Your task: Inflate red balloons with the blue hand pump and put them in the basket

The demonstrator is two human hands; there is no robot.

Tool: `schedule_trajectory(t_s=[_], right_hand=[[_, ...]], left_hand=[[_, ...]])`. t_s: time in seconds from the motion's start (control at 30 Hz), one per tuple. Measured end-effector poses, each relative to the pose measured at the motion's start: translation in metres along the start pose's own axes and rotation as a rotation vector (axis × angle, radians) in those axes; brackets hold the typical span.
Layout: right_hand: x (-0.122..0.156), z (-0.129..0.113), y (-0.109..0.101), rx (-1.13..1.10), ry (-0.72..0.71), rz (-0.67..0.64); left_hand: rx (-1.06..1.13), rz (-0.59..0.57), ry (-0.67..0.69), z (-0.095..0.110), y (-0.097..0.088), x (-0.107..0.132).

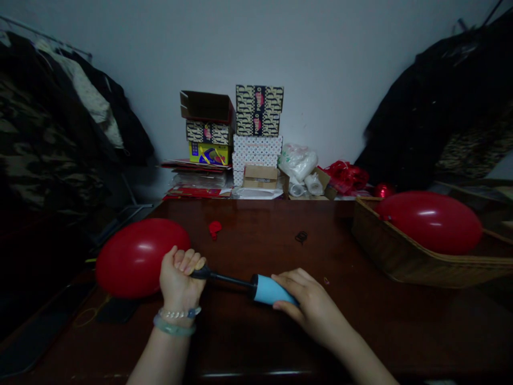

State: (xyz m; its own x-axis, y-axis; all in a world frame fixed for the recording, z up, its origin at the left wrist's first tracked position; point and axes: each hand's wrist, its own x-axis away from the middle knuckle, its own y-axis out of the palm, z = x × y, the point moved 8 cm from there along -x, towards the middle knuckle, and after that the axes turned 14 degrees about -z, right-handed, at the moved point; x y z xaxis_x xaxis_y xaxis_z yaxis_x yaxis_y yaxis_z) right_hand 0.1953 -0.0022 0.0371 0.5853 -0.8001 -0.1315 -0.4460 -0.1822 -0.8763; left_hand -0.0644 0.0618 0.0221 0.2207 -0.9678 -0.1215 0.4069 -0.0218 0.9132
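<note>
The left hand [178, 278] was closed in a fist around the neck of an inflated red balloon [138, 258], gripping it where the black nozzle of the hand pump [256, 286] entered. That balloon rested on the dark wooden table [256, 342] at the near left, touching the fist. The right hand [304, 302] was wrapped over the pump's pale blue barrel, fingers curled together along its top, near the middle of the table.

To the right, a wicker basket [385, 254] held a second inflated balloon [433, 222], which rose above its rim. A limp, uninflated balloon [215, 228] lay farther back on the table. Against the far wall stood stacked patterned boxes [258, 109], all shut, and a brown carton [206, 105] lying open on its side; its inside was too dark to tell. A white plastic bag [297, 160] sat just right of them.
</note>
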Motion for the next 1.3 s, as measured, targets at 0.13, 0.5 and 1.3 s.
schedule_trajectory(t_s=[0.13,0.5,1.3], right_hand=[[0.003,0.006,-0.007,-0.016,-0.005,-0.011],[-0.002,-0.014,0.007,0.044,-0.025,0.074],[0.003,-0.001,-0.007,0.049,-0.050,0.094]], left_hand=[[0.026,0.007,0.016,0.007,-0.003,-0.003],[0.044,0.016,-0.120,-0.051,0.005,0.017],[-0.049,-0.044,0.085,0.006,0.014,0.006]])
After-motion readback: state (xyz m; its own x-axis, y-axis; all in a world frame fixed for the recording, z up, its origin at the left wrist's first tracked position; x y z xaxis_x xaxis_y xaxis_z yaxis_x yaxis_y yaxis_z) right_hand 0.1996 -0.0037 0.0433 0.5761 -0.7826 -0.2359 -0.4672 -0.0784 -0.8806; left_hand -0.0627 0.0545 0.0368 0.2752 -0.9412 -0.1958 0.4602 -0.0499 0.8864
